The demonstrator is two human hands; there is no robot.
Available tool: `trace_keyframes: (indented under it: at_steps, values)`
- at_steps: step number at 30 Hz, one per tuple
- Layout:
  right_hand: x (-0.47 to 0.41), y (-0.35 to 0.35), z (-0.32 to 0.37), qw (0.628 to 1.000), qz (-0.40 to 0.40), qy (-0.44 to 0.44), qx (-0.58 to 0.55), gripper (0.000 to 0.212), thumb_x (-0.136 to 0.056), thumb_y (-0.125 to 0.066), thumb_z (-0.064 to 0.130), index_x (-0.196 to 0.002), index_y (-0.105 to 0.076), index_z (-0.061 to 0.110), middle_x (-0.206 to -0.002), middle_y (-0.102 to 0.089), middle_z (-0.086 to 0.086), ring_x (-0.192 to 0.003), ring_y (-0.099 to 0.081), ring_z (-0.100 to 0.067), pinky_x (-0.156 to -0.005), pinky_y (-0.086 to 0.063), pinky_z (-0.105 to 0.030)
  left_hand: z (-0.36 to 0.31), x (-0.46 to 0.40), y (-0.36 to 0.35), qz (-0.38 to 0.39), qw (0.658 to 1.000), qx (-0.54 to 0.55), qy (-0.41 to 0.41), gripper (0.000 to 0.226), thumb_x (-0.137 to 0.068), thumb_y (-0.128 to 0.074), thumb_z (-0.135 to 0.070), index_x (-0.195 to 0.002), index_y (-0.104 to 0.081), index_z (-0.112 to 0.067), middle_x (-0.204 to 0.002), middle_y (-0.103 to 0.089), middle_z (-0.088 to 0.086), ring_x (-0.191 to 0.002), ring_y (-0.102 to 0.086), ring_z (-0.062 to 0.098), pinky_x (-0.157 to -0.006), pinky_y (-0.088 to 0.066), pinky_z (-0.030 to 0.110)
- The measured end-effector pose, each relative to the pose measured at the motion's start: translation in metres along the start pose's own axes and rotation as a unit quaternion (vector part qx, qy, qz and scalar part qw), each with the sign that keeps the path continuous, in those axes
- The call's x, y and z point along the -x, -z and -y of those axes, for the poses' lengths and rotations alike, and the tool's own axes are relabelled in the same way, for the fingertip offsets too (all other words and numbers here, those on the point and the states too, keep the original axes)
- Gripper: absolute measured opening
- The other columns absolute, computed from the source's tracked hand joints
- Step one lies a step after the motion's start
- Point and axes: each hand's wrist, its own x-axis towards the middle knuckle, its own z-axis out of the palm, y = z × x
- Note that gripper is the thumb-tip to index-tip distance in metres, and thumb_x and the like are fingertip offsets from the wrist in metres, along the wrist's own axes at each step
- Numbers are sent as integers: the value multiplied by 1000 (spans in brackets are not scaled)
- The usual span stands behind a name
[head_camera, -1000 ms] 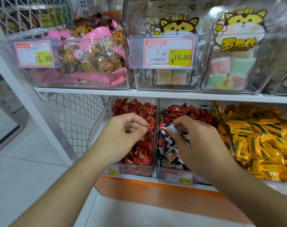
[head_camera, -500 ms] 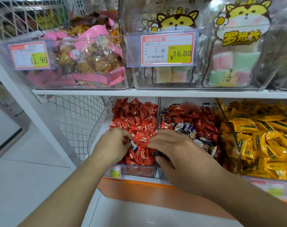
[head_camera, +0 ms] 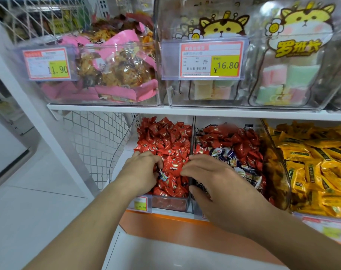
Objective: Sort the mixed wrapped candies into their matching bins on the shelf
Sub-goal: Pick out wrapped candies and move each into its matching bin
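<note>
Right, both hands are in the lower shelf row. Left hand sits on the red candy bin, fingers curled down into the pile of red wrapped candies. A small blue-and-white wrapped candy pokes out right at its fingertips, lying on the red pile; looks pinched, but can't tell for sure whether the fingers actually grip it or just touch it.

Right hand straddles the clear divider between the red bin and the mixed bin. Fingers mostly straight, slightly bent, tips over the red pile; thumb hangs down at the front of the mixed bin. Nothing visibly held in it.

Mixed bin holds red wrappers toward the back and dark blue and white wrapped pieces toward the front, partly hidden by the right hand.

Further right, a bin of yellow wrapped candies, apart from both hands.

Upper shelf: clear bin of pink-packaged snacks with an 11.90 price tag, next to clear bins of pastel marshmallow packs carrying a 16.80 price tag.

Small yellow price tag on the front of the red bin, just beside the left wrist.
</note>
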Motion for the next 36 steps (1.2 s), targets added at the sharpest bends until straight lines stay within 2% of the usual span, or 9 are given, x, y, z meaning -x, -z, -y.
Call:
trace_keyframes:
  at_steps: [3, 6, 8, 13, 20, 24, 29, 34, 36]
  values:
    - [1, -1, -1, 1000, 1, -2, -3, 33, -99, -58, 20, -130, -64, 27, -133, -57, 18, -142, -33, 0, -113, -11, -5, 1, -1, 0, 6, 1000, 2, 0, 25, -93, -67, -23, -111, -67, -40, -120, -55, -17, -116, -42, 17, -102, -40, 33]
    - [1, -2, -1, 1000, 0, -4, -1, 34, -97, -60, 19, -130, -64, 27, -134, -57, 17, -142, -32, 0, -112, -6, -2, 2, -3, -1, 40, 999, -22, 2, 43, -97, -63, -26, -136, -60, -44, -132, -50, -18, -118, -38, 16, -107, -37, 34]
    - [0, -1, -1, 1000, 3, -4, 0, 34, -97, -60, 19, -130, -65, 27, -134, -58, 16, -141, -32, 0, -113, -4, -1, 1, -3, 0, 49, 998, -33, 1, 46, -97, -61, -27, -139, -58, -44, -131, -48, -19, -116, -35, 15, -108, -35, 33]
    - [1, 1, 0, 1000, 5, -2, -4, 33, -99, -58, 19, -131, -64, 27, -136, -57, 17, -142, -29, 1, -112, -2, -1, 1, 0, 3, 14, 1000, -14, -2, 25, -93, -70, -30, -117, -71, -38, -125, -52, -15, -122, -39, 18, -109, -37, 35]
    - [1, 1, 0, 1000, 7, -1, -2, 36, -101, -56, 22, -137, -62, 29, -140, -55, 19, -146, -27, 2, -113, -5, -5, 1, 5, 7, -36, 999, 24, -8, 10, -86, -81, -31, -87, -72, -34, -107, -56, -20, -111, -42, 11, -98, -39, 26]
    - [1, 1, 0, 1000, 6, -3, -1, 37, -101, -57, 23, -138, -61, 30, -142, -53, 20, -146, -26, 3, -113, -5, -5, 0, 7, 8, -43, 998, 41, -13, 13, -86, -81, -27, -82, -71, -34, -103, -57, -20, -107, -43, 9, -94, -40, 27]
    - [0, 1, 0, 1000, 4, -2, -11, 37, -102, -56, 24, -138, -59, 30, -142, -52, 21, -145, -24, 5, -111, -3, -1, 2, 9, 22, -92, 982, 163, 7, 19, -87, -81, -25, -78, -68, -36, -102, -60, -22, -104, -49, 10, -91, -41, 31]
    - [-1, 0, 0, 999, -21, -9, -42, 38, -100, -60, 21, -137, -62, 30, -145, -51, 21, -141, -26, 9, -109, -8, 2, -7, 17, 36, -96, 951, 289, 52, 10, -90, -78, -30, -86, -71, -36, -89, -64, -8, -76, -60, 17, -69, -50, 33]
    - [-2, 1, 0, 998, -37, -15, -49, 37, -99, -62, 20, -135, -63, 30, -145, -50, 21, -142, -29, 8, -110, -12, 1, -9, 20, 37, -100, 946, 301, 67, 8, -92, -77, -31, -88, -72, -35, -88, -68, -9, -75, -64, 18, -66, -50, 30]
